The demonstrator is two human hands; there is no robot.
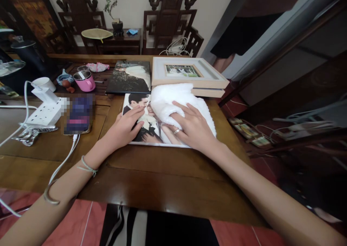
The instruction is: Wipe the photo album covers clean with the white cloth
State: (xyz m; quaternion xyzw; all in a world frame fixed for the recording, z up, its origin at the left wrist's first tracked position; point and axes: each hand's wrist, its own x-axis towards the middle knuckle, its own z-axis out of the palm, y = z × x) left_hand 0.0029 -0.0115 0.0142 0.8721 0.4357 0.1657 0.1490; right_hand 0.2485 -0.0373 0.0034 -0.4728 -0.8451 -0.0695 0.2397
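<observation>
Cloth (173,94), white and fluffy, lies on a couple's photo panel (151,130) under a person's right hand (196,128), its fingers spread and pressed into the folds, though whether they clamp it cannot be told. The left hand (126,126), fingers extended, rests flat on the panel's left side; the panel lies toward the right edge of the table (162,170), short of a framed picture (187,71) at the far right corner and a darker photo panel (132,76) by the far edge.

Silver ring (176,131) — bangle (47,196) — green bracelet (88,168)
</observation>
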